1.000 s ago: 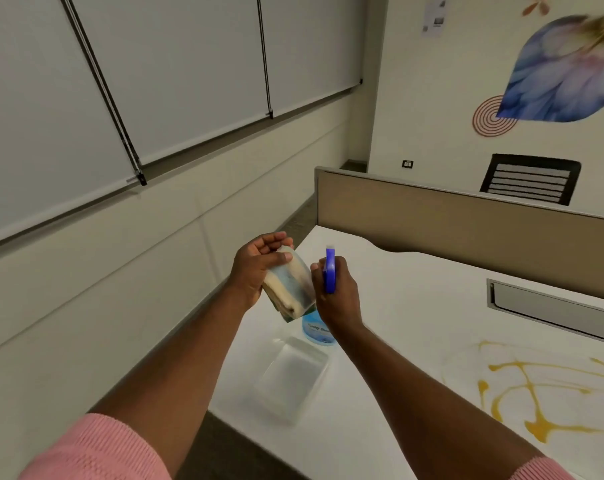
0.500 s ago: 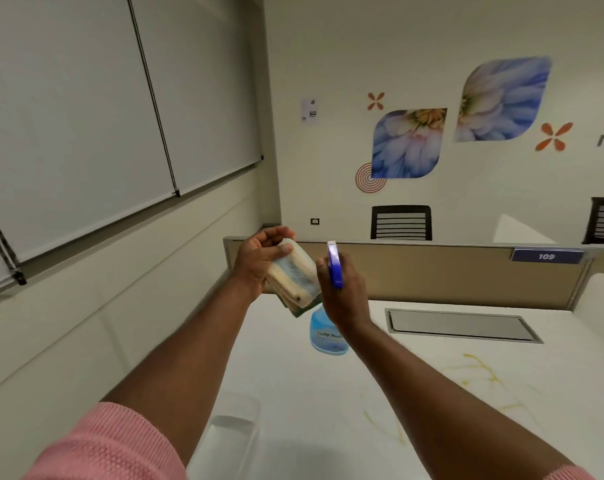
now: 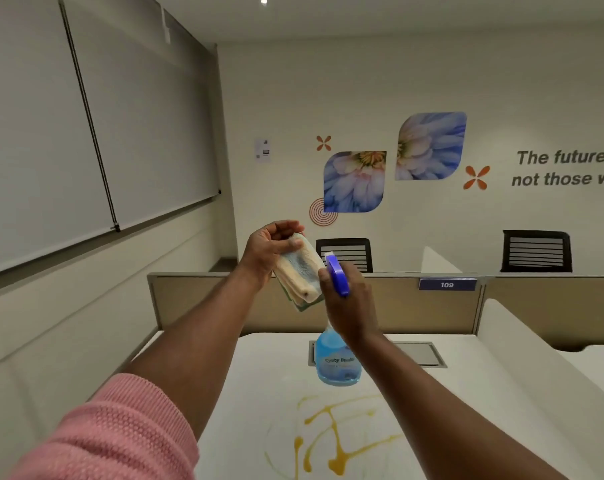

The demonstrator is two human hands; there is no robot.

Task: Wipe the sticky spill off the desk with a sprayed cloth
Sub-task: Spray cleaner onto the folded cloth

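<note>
Since the earlier frame the view has swung right and up: the spill [image 3: 331, 441] now lies low in the middle of the counter [image 3: 466, 393] rather than off to the right, and more of the far wall shows.

In the head view, both hands are raised above the counter. The left hand [image 3: 265, 252] holds a folded cloth [image 3: 302, 271], its fingers [image 3: 283, 226] curled over the cloth's upper edge and clamped on it. The right hand [image 3: 350, 299] grips the neck of a blue spray bottle [image 3: 337, 365], fingers wrapped shut around it, the nozzle [image 3: 337, 273] just beside the cloth and turned toward it. The yellow spill streaks the counter below the bottle.
</note>
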